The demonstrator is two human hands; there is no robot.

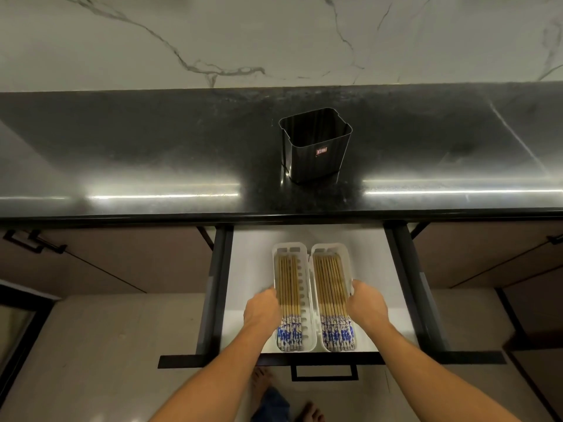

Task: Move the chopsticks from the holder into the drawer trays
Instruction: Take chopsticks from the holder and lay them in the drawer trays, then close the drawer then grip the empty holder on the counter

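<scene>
A black holder point(316, 147) stands upright on the dark counter, and I see no chopsticks in it. Below, the drawer point(249, 269) is pulled out. Two white trays lie side by side in it. The left tray point(301, 287) and the right tray point(315, 287) each hold several wooden chopsticks point(288, 284) with blue-and-white patterned ends point(336, 332) toward me. My left hand point(263, 309) rests against the left tray's outer rim, fingers on the chopsticks. My right hand point(367, 303) grips the right tray's outer rim.
The black counter edge point(274, 214) overhangs the back of the drawer. The drawer's handle point(324, 373) is just below my forearms. Closed cabinet doors point(122, 263) flank the drawer. My bare feet point(307, 412) stand on the floor underneath.
</scene>
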